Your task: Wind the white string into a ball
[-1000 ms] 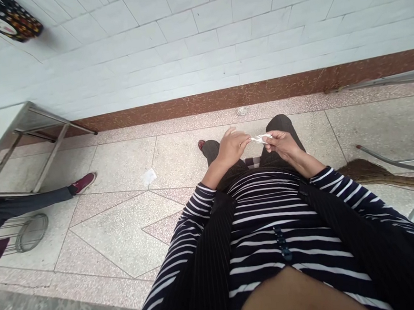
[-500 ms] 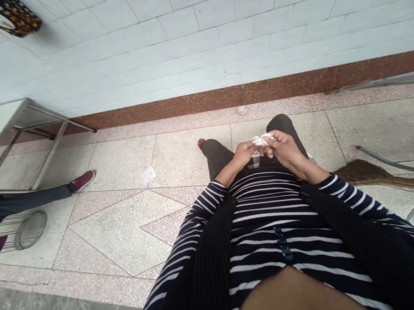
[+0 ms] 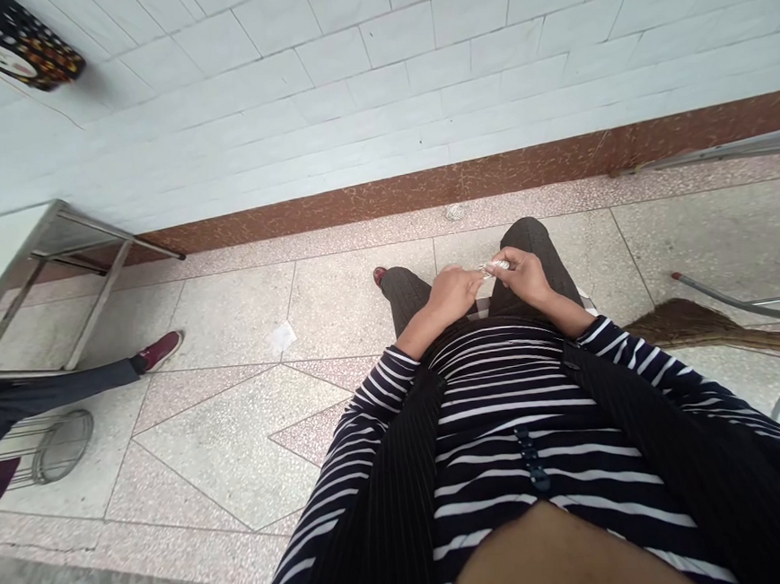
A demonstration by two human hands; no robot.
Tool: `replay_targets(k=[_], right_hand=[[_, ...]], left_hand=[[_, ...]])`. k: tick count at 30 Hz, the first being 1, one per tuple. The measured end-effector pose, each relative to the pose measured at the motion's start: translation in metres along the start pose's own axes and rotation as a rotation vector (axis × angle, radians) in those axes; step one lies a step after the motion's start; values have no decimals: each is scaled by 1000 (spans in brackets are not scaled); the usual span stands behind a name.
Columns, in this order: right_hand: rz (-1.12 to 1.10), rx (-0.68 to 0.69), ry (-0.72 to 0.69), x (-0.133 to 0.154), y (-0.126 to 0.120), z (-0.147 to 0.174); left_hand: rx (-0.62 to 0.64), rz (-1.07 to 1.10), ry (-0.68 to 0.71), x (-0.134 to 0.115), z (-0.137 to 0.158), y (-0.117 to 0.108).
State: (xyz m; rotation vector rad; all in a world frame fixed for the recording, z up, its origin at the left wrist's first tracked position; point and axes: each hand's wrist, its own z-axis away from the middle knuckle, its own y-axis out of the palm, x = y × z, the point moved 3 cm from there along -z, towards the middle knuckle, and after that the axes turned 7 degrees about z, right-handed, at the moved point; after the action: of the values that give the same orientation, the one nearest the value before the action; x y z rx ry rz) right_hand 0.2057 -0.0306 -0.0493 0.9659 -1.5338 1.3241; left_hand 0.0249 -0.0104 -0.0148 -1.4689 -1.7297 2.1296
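A small bundle of white cord (image 3: 498,266), wound into a coil, is held between my hands above my lap. My right hand (image 3: 525,274) pinches it with thumb and fingers from the right. At its left end, the closed fingers of my left hand (image 3: 454,290) are turned down and touch the cord; the back of the hand hides part of the grip. A whitish ball that looks like wound string (image 3: 454,212) lies on the floor by the wall, beyond my knees.
A broom (image 3: 680,323) and metal chair legs (image 3: 734,295) are on my right. To the left are a metal-framed table (image 3: 103,301), another person's shoe (image 3: 162,349), a wire stool or basket (image 3: 64,446) and a white paper scrap (image 3: 283,337). A tiled wall (image 3: 407,79) stands ahead.
My left hand has turned over so that its back faces up. The cord bundle has dropped slightly and is more covered by my fingers. My right hand keeps its hold.
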Motion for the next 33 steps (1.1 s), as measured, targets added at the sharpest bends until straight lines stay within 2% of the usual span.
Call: replay_targets(k=[4, 7, 9, 12, 15, 18, 21, 23, 25, 26, 28, 30, 33], right_hand=[[-263, 247, 121, 4, 4, 5], [-352, 420, 201, 14, -1, 11], [-422, 495, 265, 23, -5, 16], [-510, 531, 288, 37, -9, 21], [-551, 436, 212, 43, -11, 14], [-458, 202, 104, 34, -18, -5], [-75, -54, 22, 14, -29, -19], [244, -110, -32, 3, -29, -18], [402, -9, -50, -5, -21, -11], [379, 93, -22, -8, -15, -5], [169, 333, 93, -9, -2, 6], [-114, 500, 198, -2, 4, 16], [-382, 504, 233, 18, -2, 20]], left_hand=[[-102, -118, 127, 8, -10, -27], [-81, -48, 211, 9, -16, -34], [-71, 64, 194, 9, -18, -30], [-86, 239, 49, 15, -17, -12], [-54, 327, -114, 20, -10, 16], [32, 328, -118, 17, 0, 34], [53, 219, -64, 12, 7, 33], [36, 127, -19, 9, 9, 25], [18, 42, 37, 8, 8, 14], [10, 4, 60, 9, 6, 9], [-11, -44, 82, 12, 3, 0], [-37, -20, 70, 17, 0, -5], [-65, 118, -9, 23, -2, -1]])
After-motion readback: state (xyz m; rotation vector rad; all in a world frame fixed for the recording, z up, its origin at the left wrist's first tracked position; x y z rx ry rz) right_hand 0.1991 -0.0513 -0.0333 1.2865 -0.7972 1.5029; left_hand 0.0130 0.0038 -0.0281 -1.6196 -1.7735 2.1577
